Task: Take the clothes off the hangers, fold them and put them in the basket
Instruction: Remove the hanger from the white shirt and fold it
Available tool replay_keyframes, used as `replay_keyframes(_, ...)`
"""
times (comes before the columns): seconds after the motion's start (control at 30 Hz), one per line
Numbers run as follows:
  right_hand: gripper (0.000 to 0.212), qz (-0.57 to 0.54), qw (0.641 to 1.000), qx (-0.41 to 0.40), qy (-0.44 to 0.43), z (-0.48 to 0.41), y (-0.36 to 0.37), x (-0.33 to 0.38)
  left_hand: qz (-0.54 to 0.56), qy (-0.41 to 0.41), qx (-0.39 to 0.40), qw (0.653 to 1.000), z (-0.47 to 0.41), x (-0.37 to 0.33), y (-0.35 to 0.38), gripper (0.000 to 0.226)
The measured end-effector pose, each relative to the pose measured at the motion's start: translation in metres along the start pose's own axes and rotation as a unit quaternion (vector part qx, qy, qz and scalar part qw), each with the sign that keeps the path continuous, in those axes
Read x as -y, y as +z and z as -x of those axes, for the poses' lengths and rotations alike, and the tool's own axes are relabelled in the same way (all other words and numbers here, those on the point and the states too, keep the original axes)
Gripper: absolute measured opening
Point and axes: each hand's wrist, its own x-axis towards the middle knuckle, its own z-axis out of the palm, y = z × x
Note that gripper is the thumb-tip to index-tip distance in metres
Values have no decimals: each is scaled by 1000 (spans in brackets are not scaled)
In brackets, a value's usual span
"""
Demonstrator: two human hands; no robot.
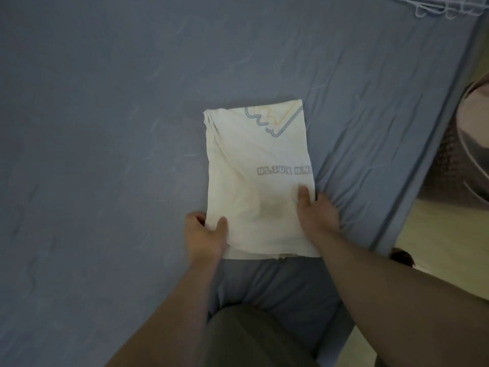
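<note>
A white shirt (254, 165) with a pale printed drawing and grey letters lies folded into a long rectangle on the blue bed sheet (105, 128). My left hand (203, 234) grips its near left edge, thumb on top and fingers tucked under the cloth. My right hand (315, 210) holds the near right edge the same way, thumb pressed on the fabric. A basket (473, 144) with a pale rim and pink cloth inside stands on the floor at the right edge of the view.
The bed's edge (434, 160) runs diagonally down the right side, with light floor (434, 234) beyond it. Blue hangers (439, 6) lie at the top right corner of the bed. My knee (251, 337) rests on the bed at the bottom.
</note>
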Motion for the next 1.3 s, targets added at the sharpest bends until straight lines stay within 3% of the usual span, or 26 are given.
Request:
replay_keyframes(0.13, 71, 40, 999, -7, -3, 12, 2, -13, -1, -35, 51, 998, 11, 24, -6, 20)
replay_keyframes(0.27, 61, 38, 999, 8, 2, 19, 2, -20, 63, -80, 70, 992, 11, 44, -8, 26)
replay_keyframes(0.37, 56, 12, 1000, 21, -5, 18, -2, -30, 257, -219, 132, 932, 21, 59, -10, 18)
replay_keyframes(0.4, 56, 10, 1000, 29, -3, 17, -2, -35, 259, -239, 148, 924, 24, 66, -9, 17)
replay_keyframes(0.47, 57, 8, 999, 41, 0, 13, -3, -38, 168, -210, 161, 950, 27, 71, -6, 23)
replay_keyframes(0.57, 60, 15, 998, 53, 17, 10, -4, -36, -31, -99, 111, 988, 25, 47, -5, 23)
replay_keyframes(0.63, 56, 44, 998, 28, 25, 11, -5, -34, -2, -60, 54, 997, 16, 17, -8, 20)
replay_keyframes(0.73, 37, 46, 993, -107, 27, 14, -6, -15, 53, 18, -26, 998, -15, -23, -2, 16)
replay_keyframes(0.83, 38, 46, 968, -228, -96, 9, -3, 39, 57, 107, -48, 992, -51, -61, 6, 5)
replay_keyframes(0.93, 35, 80, 936, -181, -292, -10, 5, 110, 54, 147, -49, 987, -80, -89, 16, 21)
replay_keyframes(1.03, 41, 189, 871, -116, -439, -33, 27, 174, 14, 157, -52, 986, -103, -96, 29, 39)
replay_keyframes(1.17, 37, 326, 820, -66, -466, -56, 47, 219, -17, 189, -66, 980, -114, -91, 41, 23)
replay_keyframes(1.3, 40, 336, 835, -102, -424, -74, 42, 227, 53, 155, -88, 982, -126, -85, 40, 20)
